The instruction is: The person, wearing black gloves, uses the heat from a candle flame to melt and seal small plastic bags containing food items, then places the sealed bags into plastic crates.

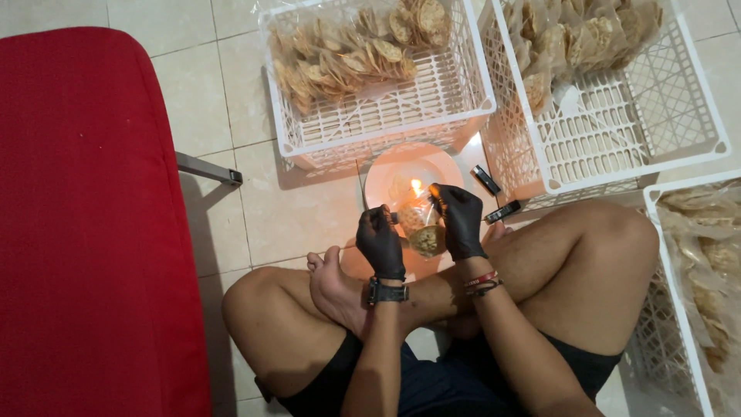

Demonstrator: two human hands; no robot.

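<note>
- While the person sits cross-legged on the tiled floor [231, 116], both hands work above a small flame [417, 186].
- The left hand [380, 241], in a black glove, is closed around the left edge of a clear plastic bag of crackers [421, 225]; its fingers are curled tight on the bag's upper corner.
- The right hand [460, 218], also gloved in black, pinches the right side of the same bag, with the fingertips shut on the top edge close to the flame.
- The bag hangs between the two hands, its top edge level with the flame and its filled lower part below the fingers.
- The flame stands on a round pink plate [386, 174] that lies on the floor just in front of the crossed legs.
- A thin dark stick [360, 185] stands upright at the plate's left edge; its kind cannot be told.
- Two dark lighters [485, 179] lie on the floor just right of the plate.
- A white plastic crate [386, 116] behind the plate holds sealed bags of crackers at its far end.
- A second white crate [617, 131] stands to the right of it, with bags in its far corner.
- A third crate [679, 255] at the right edge holds more bags.
- A red cushioned seat [85, 224] fills the left side of the view.
</note>
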